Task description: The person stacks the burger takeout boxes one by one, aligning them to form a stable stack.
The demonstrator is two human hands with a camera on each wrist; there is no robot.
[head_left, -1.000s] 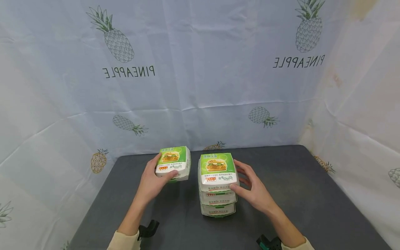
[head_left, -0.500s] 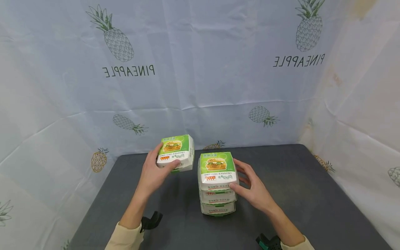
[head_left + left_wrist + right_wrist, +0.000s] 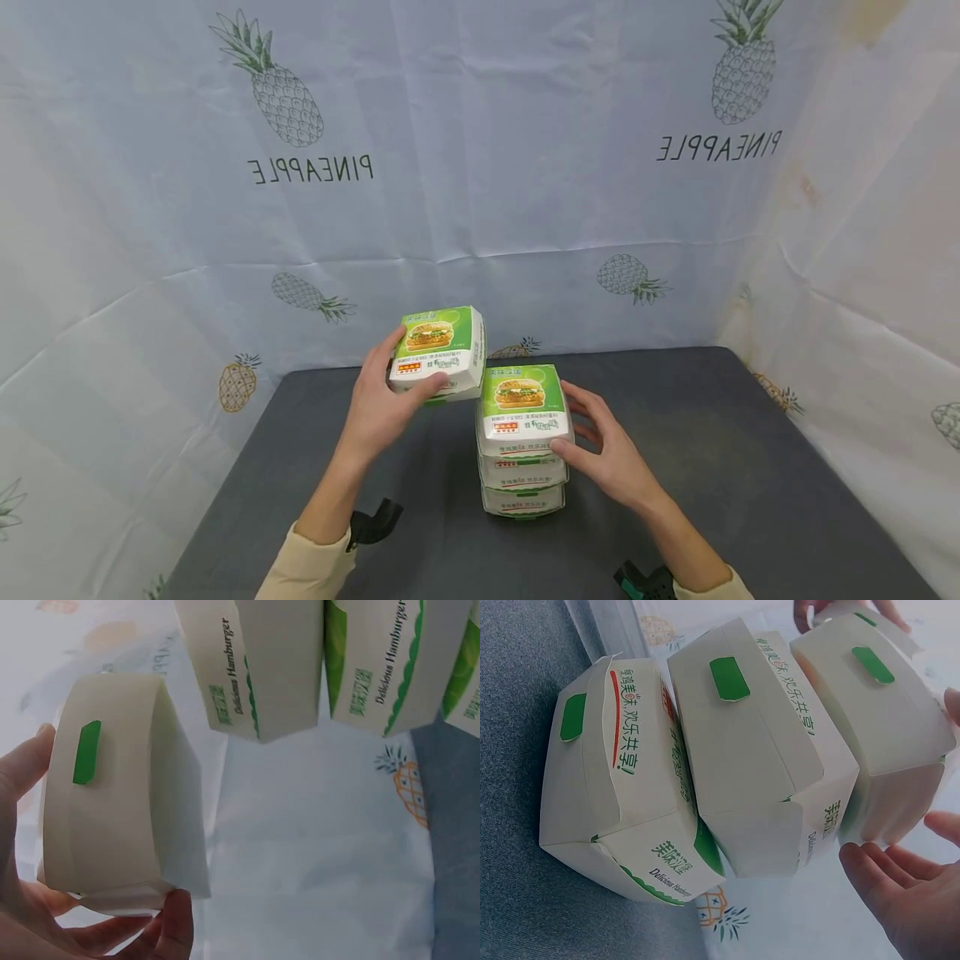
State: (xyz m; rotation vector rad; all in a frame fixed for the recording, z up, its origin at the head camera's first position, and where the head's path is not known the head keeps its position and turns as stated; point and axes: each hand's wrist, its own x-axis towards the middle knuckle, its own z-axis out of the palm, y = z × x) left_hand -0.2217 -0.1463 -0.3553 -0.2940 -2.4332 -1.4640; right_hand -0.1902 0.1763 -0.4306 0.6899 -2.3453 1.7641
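My left hand (image 3: 378,412) grips a white and green hamburger box (image 3: 435,346) in the air, thumb at its front and fingers on the far left side. In the left wrist view this box (image 3: 105,802) shows a green tab. Its lower right corner overlaps the top box (image 3: 521,408) of a stack in the head view. Beneath that are a middle box (image 3: 517,475) and a bottom box (image 3: 522,502). My right hand (image 3: 618,462) rests at the stack's right side, thumb by the top box's front corner, fingers extended along its side.
The stack stands on a dark grey table (image 3: 697,492). White cloth (image 3: 487,183) with pineapple prints hangs behind and at both sides. A black wrist strap (image 3: 375,522) sits on my left wrist, another strap (image 3: 645,582) on my right.
My left hand has raised the held box off to the left of the stack and brought it rightward, close to the top box. The right hand and the stack stay where they were.
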